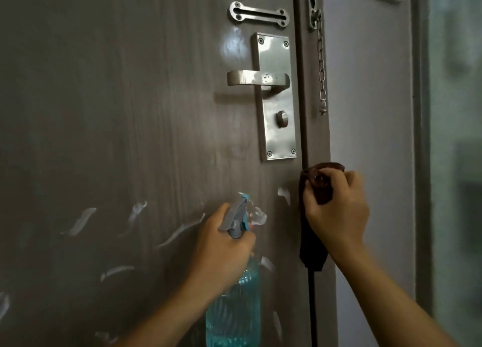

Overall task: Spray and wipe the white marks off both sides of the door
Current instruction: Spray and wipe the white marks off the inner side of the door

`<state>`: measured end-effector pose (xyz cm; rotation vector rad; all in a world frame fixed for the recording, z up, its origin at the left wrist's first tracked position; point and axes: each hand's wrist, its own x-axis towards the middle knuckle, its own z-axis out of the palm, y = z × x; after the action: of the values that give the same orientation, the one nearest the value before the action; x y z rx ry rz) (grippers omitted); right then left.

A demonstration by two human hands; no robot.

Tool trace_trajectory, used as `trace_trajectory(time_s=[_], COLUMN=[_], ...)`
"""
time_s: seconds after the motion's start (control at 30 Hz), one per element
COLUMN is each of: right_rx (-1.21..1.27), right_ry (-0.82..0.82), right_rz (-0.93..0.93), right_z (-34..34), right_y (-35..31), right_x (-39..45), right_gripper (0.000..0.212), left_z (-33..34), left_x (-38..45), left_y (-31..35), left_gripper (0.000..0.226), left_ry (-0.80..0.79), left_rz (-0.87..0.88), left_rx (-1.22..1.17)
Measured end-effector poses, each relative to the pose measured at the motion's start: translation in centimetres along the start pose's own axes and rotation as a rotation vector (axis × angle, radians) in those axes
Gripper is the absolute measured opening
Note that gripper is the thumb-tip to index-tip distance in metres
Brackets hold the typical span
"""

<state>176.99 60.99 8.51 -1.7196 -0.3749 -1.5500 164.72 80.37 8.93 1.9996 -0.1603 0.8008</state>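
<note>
Dark wood-grain door (130,112) fills the left and centre, w/ its right edge meeting the frame (317,143) along a thin vertical gap. Left hand (221,245) has its grip curled round the neck of a blue spray bottle (234,307), nozzle up near the door face, bottle body hanging low. Right hand (336,211) has its grip clamped on a dark brown cloth (313,247), pressed at the door edge just below the metal lock plate (276,96); cloth tail hangs down over the gap. White marks (80,220) are scattered across the lower door, left of & around the bottle, one small mark (284,194) just beside the cloth. Lever handle (257,78) & slotted guard plate (259,12) sit above both hands; chain (322,70) hangs on the frame. Pale wall (370,112) lies right of the frame.
</note>
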Motion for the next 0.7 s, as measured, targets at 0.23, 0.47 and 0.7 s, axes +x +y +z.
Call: trace_trajectory(time_s=[0.23, 0.47, 0.7], right_rx=[0.054, 0.111, 0.042], right_ry=[0.04, 0.064, 0.061], right_rz=[-0.035, -0.014, -0.116], right_z=[1.9, 1.7, 1.7], right_y=[2.4, 2.6, 2.1], right_x=[1.4, 1.3, 2.8], right_gripper=[0.034, 0.033, 0.029], left_z=[3.4, 5.5, 5.7], left_x=[0.9, 0.9, 0.2], left_y=[0.3, 0.2, 1.8], left_gripper=[0.016, 0.01, 0.012], left_ry=[-0.024, -0.05, -0.048], left_rz=[-0.032, -0.056, -0.073], left_rx=[-0.001, -0.018, -0.015])
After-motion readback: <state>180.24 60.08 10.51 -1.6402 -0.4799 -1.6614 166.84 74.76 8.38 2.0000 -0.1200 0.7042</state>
